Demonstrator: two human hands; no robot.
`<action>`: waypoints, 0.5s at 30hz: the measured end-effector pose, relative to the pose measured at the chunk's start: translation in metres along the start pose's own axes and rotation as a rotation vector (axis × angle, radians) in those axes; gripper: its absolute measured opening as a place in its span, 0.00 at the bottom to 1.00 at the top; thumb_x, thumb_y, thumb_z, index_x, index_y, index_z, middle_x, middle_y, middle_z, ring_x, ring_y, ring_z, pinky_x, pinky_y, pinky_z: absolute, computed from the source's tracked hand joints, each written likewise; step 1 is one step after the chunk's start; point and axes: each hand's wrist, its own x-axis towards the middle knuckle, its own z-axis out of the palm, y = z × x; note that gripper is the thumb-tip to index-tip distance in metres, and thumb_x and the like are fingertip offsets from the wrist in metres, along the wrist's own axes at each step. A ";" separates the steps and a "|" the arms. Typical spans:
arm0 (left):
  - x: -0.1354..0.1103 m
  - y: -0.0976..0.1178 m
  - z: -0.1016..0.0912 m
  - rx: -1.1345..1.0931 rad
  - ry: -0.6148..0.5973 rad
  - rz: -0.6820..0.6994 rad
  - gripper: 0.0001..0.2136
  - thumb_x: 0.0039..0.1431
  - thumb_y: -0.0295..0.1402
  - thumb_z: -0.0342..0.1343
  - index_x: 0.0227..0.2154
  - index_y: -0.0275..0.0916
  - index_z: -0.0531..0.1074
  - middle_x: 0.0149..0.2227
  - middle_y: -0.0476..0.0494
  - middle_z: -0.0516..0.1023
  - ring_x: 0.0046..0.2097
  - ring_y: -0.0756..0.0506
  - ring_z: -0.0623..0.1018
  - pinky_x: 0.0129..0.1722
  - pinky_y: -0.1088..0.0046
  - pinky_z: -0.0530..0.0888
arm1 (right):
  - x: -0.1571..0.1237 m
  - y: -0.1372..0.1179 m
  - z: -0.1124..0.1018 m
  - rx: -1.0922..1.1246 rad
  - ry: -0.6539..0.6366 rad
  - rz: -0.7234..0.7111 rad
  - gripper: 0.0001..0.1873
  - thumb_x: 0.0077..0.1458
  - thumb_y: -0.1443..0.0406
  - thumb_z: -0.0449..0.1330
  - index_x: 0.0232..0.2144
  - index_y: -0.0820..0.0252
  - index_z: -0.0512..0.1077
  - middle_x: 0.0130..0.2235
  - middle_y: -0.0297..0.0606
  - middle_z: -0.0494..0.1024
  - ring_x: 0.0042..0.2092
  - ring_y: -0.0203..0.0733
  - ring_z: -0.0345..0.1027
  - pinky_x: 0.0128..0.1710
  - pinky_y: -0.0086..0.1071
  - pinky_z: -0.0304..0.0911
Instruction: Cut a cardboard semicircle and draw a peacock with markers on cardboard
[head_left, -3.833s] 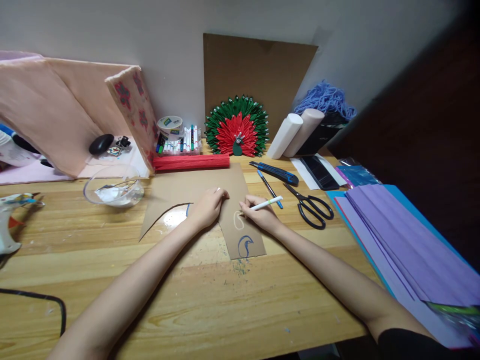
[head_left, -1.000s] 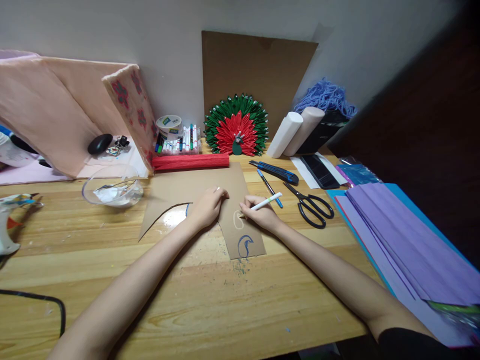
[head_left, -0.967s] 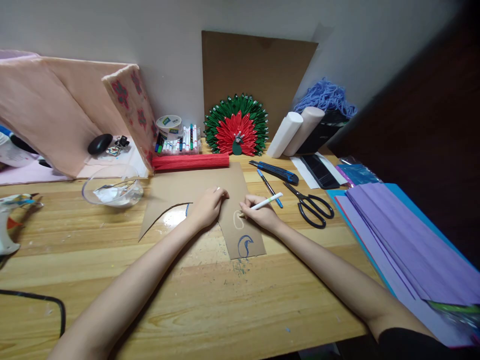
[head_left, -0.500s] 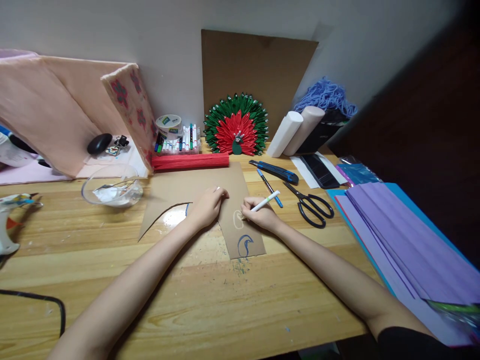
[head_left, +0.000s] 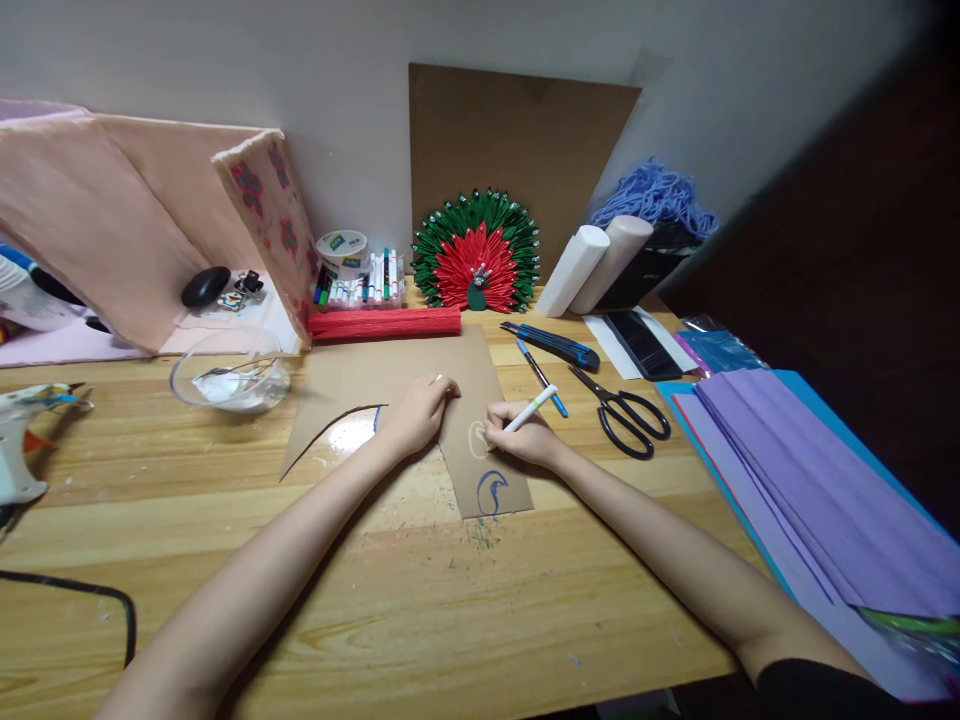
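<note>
A clear bowl (head_left: 274,390) sits on the bench (head_left: 420,620). The left hand (head_left: 416,412) lies on the brown cardboard (head_left: 375,370); its fingers curl, but I cannot tell if its grip is tight. Next, a pale loop (head_left: 475,440) is above a blue curl (head_left: 493,494). Over the cardboard, the right hand (head_left: 523,435) pinches a white pen (head_left: 532,409) and hides part of it. The pen slants, tip down left by the loop, back end up right. Then come a blue pen (head_left: 541,376), black scissors (head_left: 619,408) and purple paper (head_left: 817,490).
</note>
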 end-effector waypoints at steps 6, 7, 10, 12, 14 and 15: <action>-0.003 0.003 -0.003 -0.099 -0.011 -0.006 0.10 0.60 0.25 0.41 0.40 0.40 0.64 0.37 0.46 0.75 0.38 0.48 0.73 0.37 0.71 0.67 | 0.004 0.002 -0.003 0.352 0.185 0.002 0.18 0.48 0.57 0.58 0.17 0.58 0.56 0.15 0.25 0.56 0.17 0.28 0.46 0.17 0.25 0.42; -0.004 0.004 -0.003 -0.138 -0.012 -0.007 0.10 0.60 0.26 0.40 0.43 0.41 0.62 0.38 0.46 0.75 0.39 0.48 0.73 0.37 0.71 0.68 | 0.007 0.004 -0.004 0.416 0.240 0.006 0.18 0.48 0.56 0.59 0.18 0.58 0.56 0.15 0.24 0.55 0.17 0.28 0.44 0.17 0.25 0.41; -0.005 0.006 -0.001 -0.253 0.000 0.008 0.13 0.63 0.28 0.38 0.51 0.40 0.53 0.45 0.43 0.74 0.44 0.49 0.73 0.41 0.71 0.68 | 0.014 0.009 -0.007 0.565 0.307 0.035 0.16 0.46 0.56 0.60 0.23 0.57 0.58 0.16 0.23 0.55 0.17 0.28 0.44 0.16 0.25 0.40; -0.005 0.006 0.000 -0.283 0.002 0.020 0.15 0.64 0.31 0.39 0.53 0.39 0.50 0.46 0.41 0.73 0.46 0.48 0.73 0.43 0.70 0.68 | 0.017 0.010 -0.008 0.628 0.295 0.039 0.13 0.47 0.57 0.59 0.26 0.57 0.60 0.19 0.26 0.61 0.19 0.29 0.51 0.18 0.24 0.46; -0.004 0.005 0.001 -0.257 -0.019 0.035 0.13 0.64 0.33 0.39 0.50 0.39 0.57 0.45 0.41 0.74 0.46 0.48 0.73 0.44 0.69 0.68 | 0.017 0.008 -0.010 0.669 0.262 0.036 0.10 0.48 0.58 0.57 0.29 0.57 0.63 0.24 0.30 0.67 0.22 0.31 0.57 0.21 0.26 0.53; -0.003 0.004 0.002 -0.228 -0.029 0.045 0.12 0.64 0.33 0.39 0.47 0.39 0.61 0.43 0.41 0.75 0.45 0.47 0.73 0.43 0.69 0.68 | 0.017 0.007 -0.010 0.686 0.240 0.032 0.10 0.48 0.59 0.56 0.30 0.58 0.64 0.26 0.32 0.68 0.24 0.32 0.59 0.24 0.27 0.55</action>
